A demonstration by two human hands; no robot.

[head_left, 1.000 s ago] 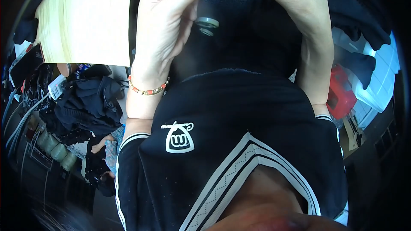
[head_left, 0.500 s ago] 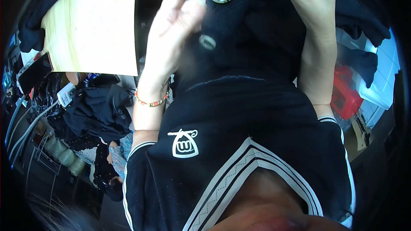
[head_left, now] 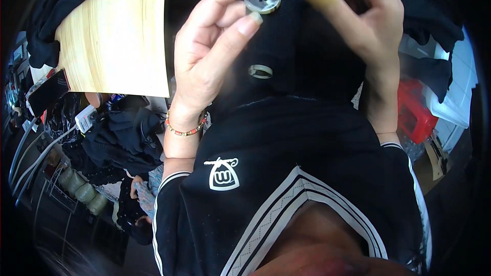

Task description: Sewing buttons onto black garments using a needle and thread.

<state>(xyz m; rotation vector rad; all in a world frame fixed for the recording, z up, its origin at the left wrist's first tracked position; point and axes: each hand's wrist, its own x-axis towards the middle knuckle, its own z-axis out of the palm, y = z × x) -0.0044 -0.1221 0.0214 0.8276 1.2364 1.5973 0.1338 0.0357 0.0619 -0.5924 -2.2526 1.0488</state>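
Dark knitted cloth (head_left: 307, 56) lies across my lap. A large round grey-and-cream button (head_left: 262, 0) with holes sits on it near the upper edge. My left hand (head_left: 209, 53) has its thumb below the button and its forefinger above, gripping the button's left side. Lower on the cloth, a second button (head_left: 261, 71) shows tilted, with no hand on it. To the right, my right hand (head_left: 371, 25) is raised over the cloth, thumb stretched toward the button and yellowish at the tip. Its other fingers curl round something dark and shiny, too blurred to name.
A pale wooden board (head_left: 115, 36) stands at the upper left, a dark phone (head_left: 47, 92) beside it. Below are dark clothes (head_left: 123, 138), a white plug block (head_left: 85, 118) and cables. At right are a red plastic container (head_left: 417, 112) and a white bin (head_left: 458, 92). Another person (head_left: 135, 204) shows at lower left.
My left thumb and forefinger have come in round the upper button. My right hand has turned, its thumb now pointing left. The lower button has shifted slightly down and right.
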